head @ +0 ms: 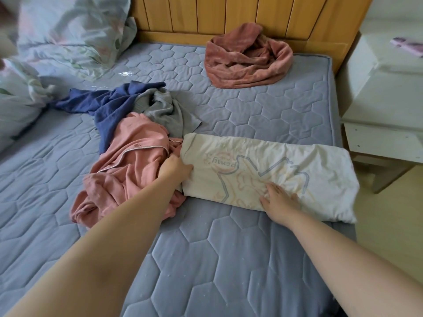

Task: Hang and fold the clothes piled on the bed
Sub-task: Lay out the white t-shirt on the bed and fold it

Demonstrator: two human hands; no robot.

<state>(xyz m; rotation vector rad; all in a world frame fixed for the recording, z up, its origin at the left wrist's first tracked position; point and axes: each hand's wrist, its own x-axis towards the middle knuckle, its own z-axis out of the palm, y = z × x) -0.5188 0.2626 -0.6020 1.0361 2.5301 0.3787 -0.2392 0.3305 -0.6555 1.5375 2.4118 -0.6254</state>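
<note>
I have the cream printed shirt (270, 172) folded into a long strip across the near right part of the mattress (206, 259), its far end reaching the bed's edge by the white nightstand (386, 99). My left hand (175, 167) grips the strip's left end, thumb on top and fingers tucked under the fold, right where it touches the pink pyjama top (128, 165); my right hand (280, 202) lies flat and relaxed on the near edge, fingers spread, pressing the cloth down. To fold it well, I think I should keep that palm as the anchor and bring the left end over in one smooth sweep — edges lined up, no pink fabric caught underneath. The blue garment (103, 106), the grey one (167, 110) and the rust-coloured piece (247, 60) by the headboard (229, 17) wait unfolded — most of the pile remains
</note>
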